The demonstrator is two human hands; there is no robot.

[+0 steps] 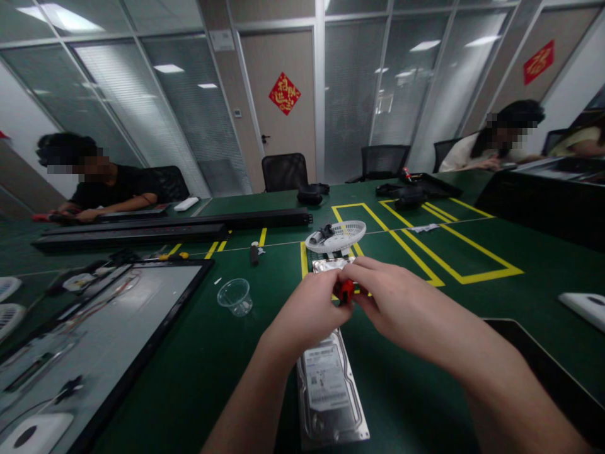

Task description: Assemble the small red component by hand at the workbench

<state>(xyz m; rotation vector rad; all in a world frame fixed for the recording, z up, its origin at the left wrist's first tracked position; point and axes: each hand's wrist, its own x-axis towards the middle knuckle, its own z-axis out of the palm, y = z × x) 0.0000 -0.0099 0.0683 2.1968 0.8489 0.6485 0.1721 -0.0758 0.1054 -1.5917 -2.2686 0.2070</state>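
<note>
My left hand (312, 299) and my right hand (394, 293) meet in front of me at the middle of the table. Between them is a small red-and-black object (347, 291), like a screwdriver handle seen end-on; fingers of both hands are closed round it. Its far end is hidden by my fingers. Below my hands a silver hard drive (326, 384) with a white label lies flat on the table. Just beyond my fingers another silvery piece (326, 265) shows, partly covered by my hands.
Behind my hands stands a white basket (352, 234) with dark parts. A clear plastic cup (235, 297) is to the left, beside a large flat panel (142, 315). Long black bars (189, 227) lie farther back. Other people sit at the far left and right.
</note>
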